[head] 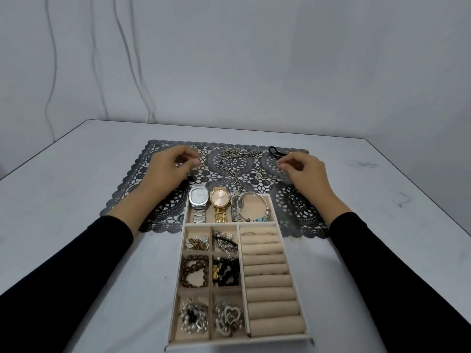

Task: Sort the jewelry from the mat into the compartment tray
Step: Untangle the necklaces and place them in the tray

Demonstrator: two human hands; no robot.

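A dark lace mat lies on the white table, with the beige compartment tray in front of it and overlapping its near edge. Still on the mat are a silver chain necklace, a black cord loop, a small silver piece and a small black bead. My left hand hovers over the mat's left part with fingers curled; anything held is too small to tell. My right hand is over the mat's right part and pinches a tiny silver item at its fingertips.
The tray's far compartment holds a silver watch, a gold watch, a third watch and a charm bangle. Small left compartments hold beads, chains and pendants. Ring rolls fill the right side. Cables hang on the wall behind.
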